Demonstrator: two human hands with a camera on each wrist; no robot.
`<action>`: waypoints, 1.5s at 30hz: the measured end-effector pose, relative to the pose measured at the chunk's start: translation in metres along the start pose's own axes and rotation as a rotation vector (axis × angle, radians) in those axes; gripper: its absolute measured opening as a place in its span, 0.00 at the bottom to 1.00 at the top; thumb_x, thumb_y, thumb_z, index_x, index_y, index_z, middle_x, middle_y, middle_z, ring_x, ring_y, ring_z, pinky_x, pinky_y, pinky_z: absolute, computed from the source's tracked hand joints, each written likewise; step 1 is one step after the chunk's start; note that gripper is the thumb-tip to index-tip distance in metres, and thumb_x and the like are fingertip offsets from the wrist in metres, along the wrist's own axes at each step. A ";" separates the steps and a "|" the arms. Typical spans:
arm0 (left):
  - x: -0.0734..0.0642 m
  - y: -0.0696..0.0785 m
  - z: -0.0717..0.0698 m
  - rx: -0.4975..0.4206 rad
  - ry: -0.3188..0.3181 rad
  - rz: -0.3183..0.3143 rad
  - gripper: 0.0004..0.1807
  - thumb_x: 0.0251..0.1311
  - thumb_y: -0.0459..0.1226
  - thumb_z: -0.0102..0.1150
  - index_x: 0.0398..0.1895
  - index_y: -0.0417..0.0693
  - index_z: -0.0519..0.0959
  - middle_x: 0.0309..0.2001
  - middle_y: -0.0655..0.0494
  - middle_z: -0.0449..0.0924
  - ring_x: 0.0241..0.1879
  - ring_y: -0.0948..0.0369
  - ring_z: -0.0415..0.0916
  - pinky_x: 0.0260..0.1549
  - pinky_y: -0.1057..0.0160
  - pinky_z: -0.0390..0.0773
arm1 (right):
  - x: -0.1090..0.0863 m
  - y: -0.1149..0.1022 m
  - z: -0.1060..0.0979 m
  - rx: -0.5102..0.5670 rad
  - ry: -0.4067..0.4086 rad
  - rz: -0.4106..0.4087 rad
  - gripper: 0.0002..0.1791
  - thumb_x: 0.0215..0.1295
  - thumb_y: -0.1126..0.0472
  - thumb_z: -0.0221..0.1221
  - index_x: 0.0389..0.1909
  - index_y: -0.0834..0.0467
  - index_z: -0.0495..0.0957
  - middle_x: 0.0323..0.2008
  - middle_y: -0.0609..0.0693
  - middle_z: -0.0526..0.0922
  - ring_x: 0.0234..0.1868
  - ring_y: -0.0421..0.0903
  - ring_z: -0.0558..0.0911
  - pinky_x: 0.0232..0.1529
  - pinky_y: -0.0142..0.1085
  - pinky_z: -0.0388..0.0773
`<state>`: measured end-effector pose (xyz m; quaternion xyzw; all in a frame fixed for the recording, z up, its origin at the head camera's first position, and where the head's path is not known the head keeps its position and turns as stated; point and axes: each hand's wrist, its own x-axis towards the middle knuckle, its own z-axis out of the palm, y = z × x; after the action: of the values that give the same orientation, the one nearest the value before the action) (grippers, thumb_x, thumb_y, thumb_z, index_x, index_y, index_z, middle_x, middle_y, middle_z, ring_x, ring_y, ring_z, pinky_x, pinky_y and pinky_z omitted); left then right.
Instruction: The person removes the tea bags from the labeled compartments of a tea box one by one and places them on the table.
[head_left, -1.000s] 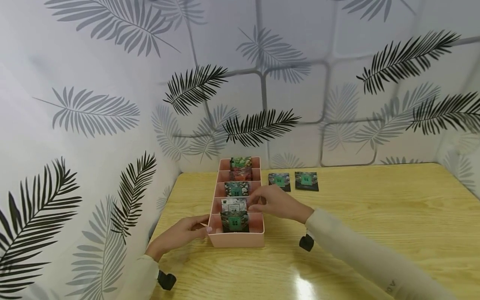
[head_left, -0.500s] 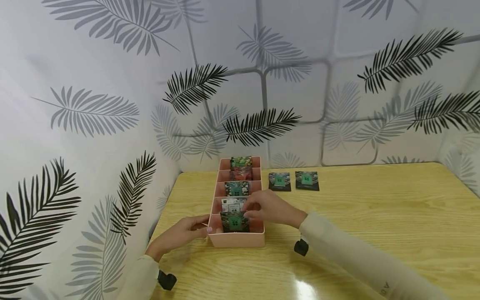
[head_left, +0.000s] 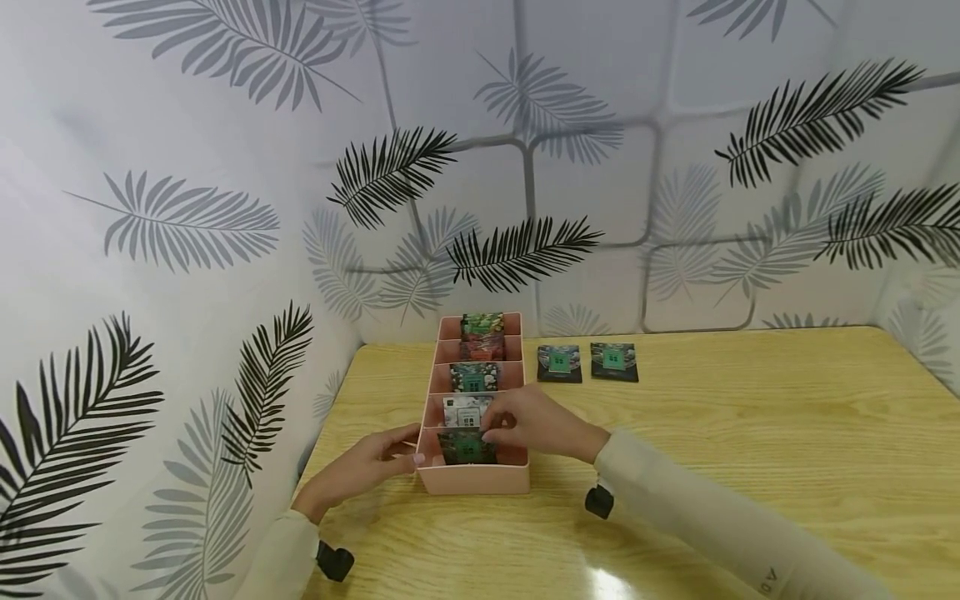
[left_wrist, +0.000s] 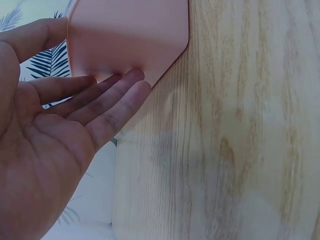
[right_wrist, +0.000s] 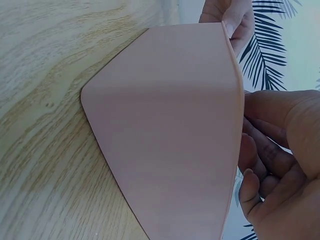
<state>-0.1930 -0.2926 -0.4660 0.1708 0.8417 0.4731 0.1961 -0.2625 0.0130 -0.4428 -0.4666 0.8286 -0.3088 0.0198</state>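
A pink divided organizer box (head_left: 472,480) stands on the table, its compartments holding square tea bag packets. In the front compartment a dark green tea bag packet (head_left: 467,448) leans slightly tilted, and my right hand (head_left: 546,423) pinches its upper right corner. Right behind it is a white packet (head_left: 461,412), partly covered by those fingers. At the box's front left corner, my left hand (head_left: 367,467) holds the wall with the thumb at the rim. The left wrist view shows its fingers (left_wrist: 115,95) against the outer wall. In the right wrist view the box wall hides the packets.
A floral green packet (head_left: 474,378), a red packet (head_left: 482,349) and a light green packet (head_left: 482,323) fill the farther compartments. Two dark packets with green labels, a left one (head_left: 558,364) and a right one (head_left: 614,362), lie on the wooden table (head_left: 712,450) near the leaf-patterned backdrop (head_left: 585,183).
My right hand has shifted left and slightly down from the box's right edge to the front packet, which now sits tilted and a little to the left. My left hand stays put.
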 end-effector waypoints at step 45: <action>0.001 -0.004 0.001 -0.076 0.005 0.029 0.38 0.67 0.47 0.55 0.76 0.58 0.50 0.71 0.52 0.55 0.62 0.52 0.66 0.53 0.57 0.74 | -0.016 -0.002 -0.026 0.049 0.121 0.076 0.05 0.67 0.53 0.59 0.39 0.46 0.83 0.31 0.33 0.82 0.15 0.36 0.69 0.19 0.30 0.65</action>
<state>-0.1940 -0.2930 -0.4704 0.1741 0.8210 0.5081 0.1936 -0.2605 0.0375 -0.4247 -0.4148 0.8375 -0.3557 -0.0072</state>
